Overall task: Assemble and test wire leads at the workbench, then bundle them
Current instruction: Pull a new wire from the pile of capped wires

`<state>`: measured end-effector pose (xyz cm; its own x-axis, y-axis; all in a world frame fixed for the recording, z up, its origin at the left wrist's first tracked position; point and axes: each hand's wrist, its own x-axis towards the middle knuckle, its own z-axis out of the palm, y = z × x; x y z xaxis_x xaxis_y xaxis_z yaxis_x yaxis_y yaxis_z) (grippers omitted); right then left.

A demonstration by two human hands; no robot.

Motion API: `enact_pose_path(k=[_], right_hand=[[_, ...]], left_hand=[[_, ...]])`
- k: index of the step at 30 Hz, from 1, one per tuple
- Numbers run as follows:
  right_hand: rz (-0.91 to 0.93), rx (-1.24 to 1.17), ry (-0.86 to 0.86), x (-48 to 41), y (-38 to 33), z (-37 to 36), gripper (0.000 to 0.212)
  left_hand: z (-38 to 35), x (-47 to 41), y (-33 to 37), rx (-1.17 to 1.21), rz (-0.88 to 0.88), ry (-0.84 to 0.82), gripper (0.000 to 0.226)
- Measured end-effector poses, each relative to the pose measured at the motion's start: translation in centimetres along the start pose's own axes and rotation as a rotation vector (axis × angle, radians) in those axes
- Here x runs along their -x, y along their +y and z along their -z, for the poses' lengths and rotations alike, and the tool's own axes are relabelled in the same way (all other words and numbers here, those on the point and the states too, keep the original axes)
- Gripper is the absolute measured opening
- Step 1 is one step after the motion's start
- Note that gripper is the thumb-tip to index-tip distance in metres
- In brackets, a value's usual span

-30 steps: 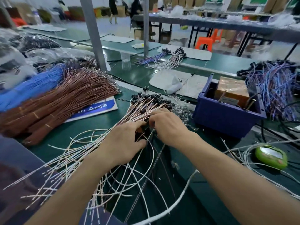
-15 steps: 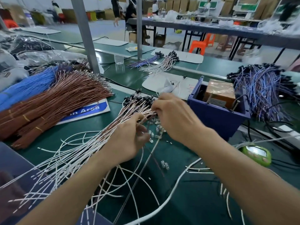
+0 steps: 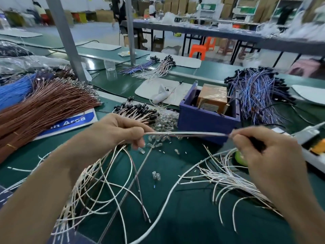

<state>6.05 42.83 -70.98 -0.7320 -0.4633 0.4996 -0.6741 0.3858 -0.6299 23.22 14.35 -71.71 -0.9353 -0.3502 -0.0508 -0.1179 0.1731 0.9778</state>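
9 o'clock: brown wire bundle (image 3: 44, 110), thin glossy strands fanned flat on the counter (image 3: 175, 217). A blue bundle (image 3: 14, 92) lies behind it.

10 o'clock: my view of the left hand (image 3: 112, 132) shows thumb and forefinger pinching one end of a wire lead (image 3: 184, 133). The loose white leads (image 3: 91, 182) trail out below the palm, springy and curling.

12 o'clock: the lead runs taut and level between both hands, lifted off the counter, pale and a bit blurred. Beyond it sit a heap of black-capped leads (image 3: 139, 110) and small clear bulbs (image 3: 163, 120).

1 o'clock: boxy purple bin (image 3: 207, 120).

3 o'clock: the right hand (image 3: 263, 155) has its fingers curled round the lead's far end. There is something dark in the grip, too blurred to name. Under it lies a fan of white leads (image 3: 228, 175).

My read: sorting step, one lead singled out; bundling not begun. The next move needs even tension and a snag-free lay-down.
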Motion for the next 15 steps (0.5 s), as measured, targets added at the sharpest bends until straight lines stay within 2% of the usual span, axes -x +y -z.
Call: enact_pose_path(k=[2, 4, 6, 9, 11, 15], right_hand=[[-0.129, -0.047, -0.086, 1.7, 1.4, 1.3, 0.020], [-0.228, -0.031, -0.198, 2.9, 2.6, 2.4, 0.033], [-0.271, 0.090, -0.309, 3.4, 3.5, 3.2, 0.040], [-0.283, 0.407, -0.434, 3.2, 4.2, 3.8, 0.038], [-0.268, 0.515, -0.446, 2.7, 3.9, 3.9, 0.036], [-0.188, 0.356, -0.332, 1.7, 2.8, 3.7, 0.026]], left_hand=[[-2.0, -0.7, -0.1, -0.091, -0.019, 0.028, 0.014], [-4.5, -1.7, -0.3, -0.195, -0.024, 0.059, 0.023], [-7.1, -2.7, -0.3, -0.253, -0.050, 0.060, 0.023], [-10.9, -4.1, 0.1, -0.170, -0.099, 0.012, 0.025], [-13.1, -4.7, 0.3, -0.124, -0.127, -0.031, 0.025], [-17.0, -5.9, 0.7, -0.110, -0.150, -0.075, 0.020]])
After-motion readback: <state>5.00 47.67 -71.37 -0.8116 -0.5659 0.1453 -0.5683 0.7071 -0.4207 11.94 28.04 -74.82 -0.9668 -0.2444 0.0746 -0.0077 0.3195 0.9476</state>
